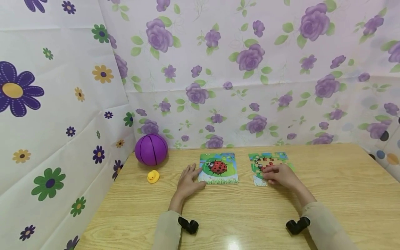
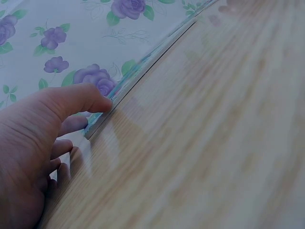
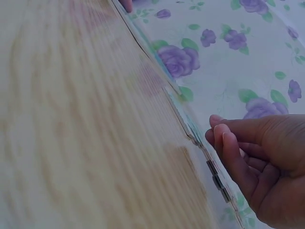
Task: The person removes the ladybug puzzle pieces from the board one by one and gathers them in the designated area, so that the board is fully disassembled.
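A square ladybug picture board [image 1: 218, 168] lies flat on the table. My left hand [image 1: 189, 180] rests at its left side, fingers spread and loosely bent, the thumb by the near left corner. In the left wrist view, the thumb [image 2: 81, 101] reaches the board's edge. Right of the board lies a partly assembled ladybug jigsaw puzzle [image 1: 257, 167], with gaps between some pieces. Over its right part is my right hand [image 1: 282, 176], fingers curled and fingertips close together. The right wrist view shows these fingertips [image 3: 221, 131] just above the pieces; I cannot tell whether they pinch one.
A purple ball [image 1: 151, 150] stands at the table's back left, with a yellow rubber duck [image 1: 153, 176] in front of it. Flowered cloth [image 1: 218, 76] hangs behind the wooden table [image 1: 225, 211] and along its left side.
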### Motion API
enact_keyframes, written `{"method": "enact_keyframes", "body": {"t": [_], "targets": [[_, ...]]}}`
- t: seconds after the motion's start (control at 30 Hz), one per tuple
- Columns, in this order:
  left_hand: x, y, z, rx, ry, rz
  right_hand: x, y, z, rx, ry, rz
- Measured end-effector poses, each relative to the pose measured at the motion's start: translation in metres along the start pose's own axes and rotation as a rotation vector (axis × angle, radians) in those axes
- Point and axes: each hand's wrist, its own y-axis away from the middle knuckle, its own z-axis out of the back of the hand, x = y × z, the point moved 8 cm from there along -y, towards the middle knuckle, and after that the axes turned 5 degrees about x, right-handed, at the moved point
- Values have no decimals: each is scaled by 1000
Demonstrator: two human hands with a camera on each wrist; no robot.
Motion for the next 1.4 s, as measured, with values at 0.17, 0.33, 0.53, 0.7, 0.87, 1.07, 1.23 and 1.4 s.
{"method": "enact_keyframes", "body": {"t": [0.17, 0.33, 0.53, 0.7, 0.87, 1.07, 1.23, 1.4], "targets": [[0, 0, 1, -1, -3, -5, 12, -3, -10, -5, -34, 38], [-1, 1, 1, -3, -4, -6, 34, -12, -29, -17, 66, 136], [-1, 1, 0, 0, -16, -7, 54, -27, -64, 20, 88, 201], [1, 1, 1, 1, -19, 2, 70, -43, -92, 43, 108, 202], [2, 0, 1, 4, -19, 4, 82, -61, -117, 34, 109, 219], [1, 1, -2, 13, -2, 10, 83, -68, -135, 82, 134, 202], [-1, 2, 0, 10, -6, 14, 83, -66, -136, 97, 202, 196], [-1, 1, 2, 7, -6, 16, 89, -64, -136, 107, 282, 220]]}}
